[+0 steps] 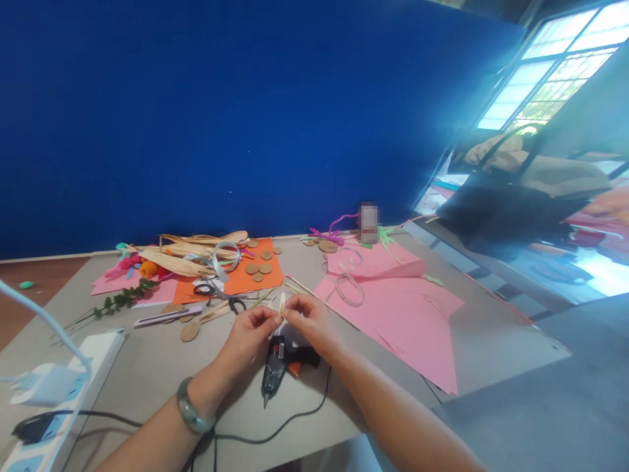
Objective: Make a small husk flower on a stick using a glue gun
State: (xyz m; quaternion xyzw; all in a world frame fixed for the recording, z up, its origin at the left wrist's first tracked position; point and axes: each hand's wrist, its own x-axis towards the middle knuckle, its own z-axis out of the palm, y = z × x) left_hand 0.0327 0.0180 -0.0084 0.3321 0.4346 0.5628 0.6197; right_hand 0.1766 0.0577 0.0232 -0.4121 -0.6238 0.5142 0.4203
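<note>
My left hand (251,330) and my right hand (309,319) meet above the grey table (147,367), both pinching a small pale stick-like piece (282,305) held upright between the fingertips. A green bangle (192,410) is on my left wrist. Directly below the hands lies a black glue gun (280,362) with an orange trigger; its black cord (295,419) runs toward me. Black-handled scissors (216,294) lie just beyond my left hand.
Pink paper sheets (413,321) spread to the right. An orange sheet (250,275) with brown discs, dried husks (187,259) and tape rolls sits behind. A white power strip (63,387) lies at the left. A green sprig (122,298) and a craft knife (167,317) lie nearby.
</note>
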